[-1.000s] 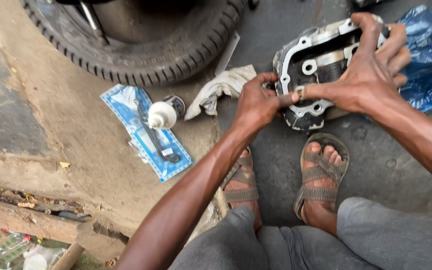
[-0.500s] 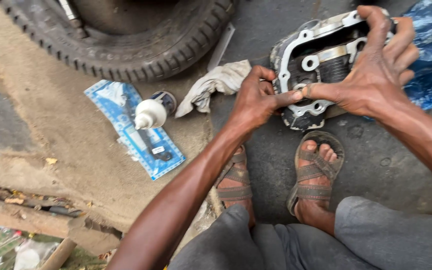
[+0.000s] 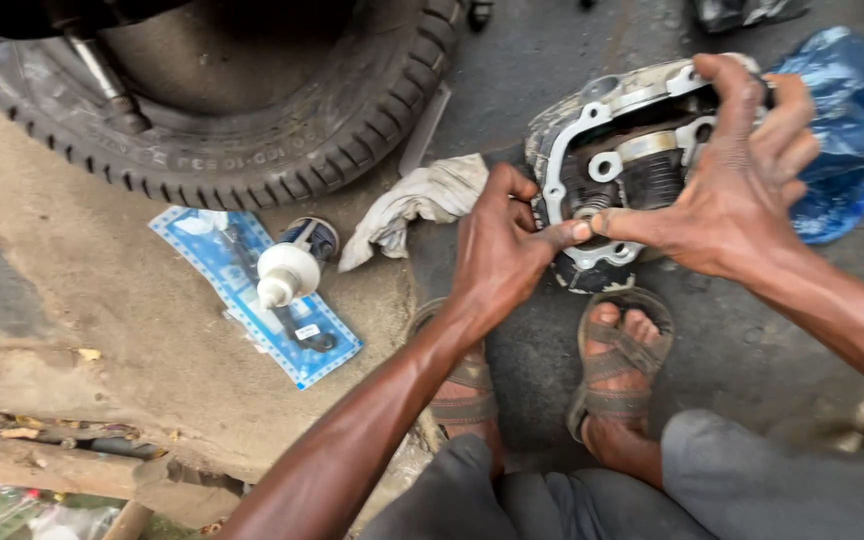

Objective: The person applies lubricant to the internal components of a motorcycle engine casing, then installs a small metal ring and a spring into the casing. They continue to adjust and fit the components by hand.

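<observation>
A greasy grey metal engine part with valve springs and bolt holes is tilted up off the ground in front of me. My right hand grips it over its top right side, thumb stretched along its lower edge. My left hand is at the part's lower left edge, its thumb tip pressed against the right thumb on a small round fitting there. Whether the left fingers hold anything small is hidden.
A motorcycle tyre stands at the upper left. A dirty rag, a blue flat packet and a small white-capped bottle lie on the ground. A blue plastic bag sits at right. My sandalled feet rest below.
My view has shifted slightly down and left. The left thumb has slid along the part's lower edge to meet the right thumb. The right hand keeps its grip.
</observation>
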